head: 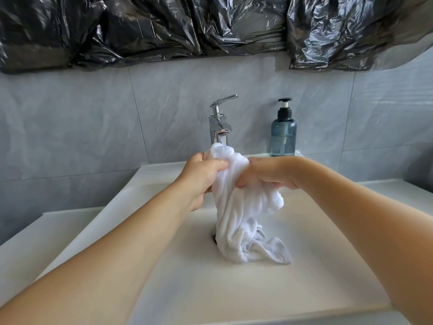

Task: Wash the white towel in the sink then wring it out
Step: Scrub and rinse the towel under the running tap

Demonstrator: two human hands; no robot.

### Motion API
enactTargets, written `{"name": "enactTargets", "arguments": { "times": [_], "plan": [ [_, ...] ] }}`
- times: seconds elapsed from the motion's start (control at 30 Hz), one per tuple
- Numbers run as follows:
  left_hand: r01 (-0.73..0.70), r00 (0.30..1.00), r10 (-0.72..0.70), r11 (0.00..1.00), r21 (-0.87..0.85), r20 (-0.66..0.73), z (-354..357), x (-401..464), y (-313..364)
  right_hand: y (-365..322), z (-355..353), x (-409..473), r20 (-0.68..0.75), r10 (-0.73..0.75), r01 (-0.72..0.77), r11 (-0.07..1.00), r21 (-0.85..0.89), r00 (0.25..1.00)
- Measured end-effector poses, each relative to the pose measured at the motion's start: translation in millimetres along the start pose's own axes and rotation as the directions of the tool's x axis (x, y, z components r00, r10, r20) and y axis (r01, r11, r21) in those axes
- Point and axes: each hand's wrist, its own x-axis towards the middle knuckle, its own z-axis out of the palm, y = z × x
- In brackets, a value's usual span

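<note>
White towel (230,207): bunched, its upper part held up under the running chrome faucet (219,124), its lower folds trailing onto the floor of the white sink (140,266), over the drain. Left hand (199,179): fingers curled round the towel's upper left side, grip tight. Right hand (264,175): fingers curled round the bunched cloth just beside the left, grip likewise closed on the towel. Water fell from the spout onto the topmost fold between the two hands.

Step in hand, as judged: the washing (rubbing the cloth between both hands under the stream); wringing not yet begun. The next move would call for lifting the trailing end clear, then twisting the hands opposite ways.

Also present: a blue pump soap bottle (283,134) upright on the sink's back ledge; black plastic sheeting (164,29) above grey wall tiles (82,125).
</note>
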Motion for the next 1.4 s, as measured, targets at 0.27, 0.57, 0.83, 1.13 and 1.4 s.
{"name": "enactTargets", "arguments": {
  "times": [0.27,0.57,0.83,1.13,1.4],
  "plan": [
    [-0.059,0.996,0.06,0.998,0.004,-0.071,5.2,-4.0,-0.2,2.5,0.9,-6.1,0.276,0.05,-0.022,0.994,-0.107,0.96],
    [-0.002,0.999,0.0,0.999,-0.052,-0.049,5.5,-6.5,4.2,-0.2,4.5,-1.2,-0.017,-0.021,0.015,0.957,-0.291,1.0],
    [0.002,0.996,-0.005,0.999,0.035,0.089,7.2,-9.8,0.5,-2.9,4.6,-8.0,-0.068,0.078,-0.1,0.896,-0.433,0.995],
    [-0.001,0.994,-0.008,0.997,0.075,0.111,5.7,-7.1,-2.3,-3.9,6.1,-7.0,-0.038,0.097,-0.104,0.886,-0.453,0.995],
    [-0.015,0.995,0.012,0.999,0.033,0.099,8.7,-7.6,-3.1,0.4,5.9,-5.8,-0.012,0.191,-0.176,0.877,-0.447,0.982]
  ]
}}
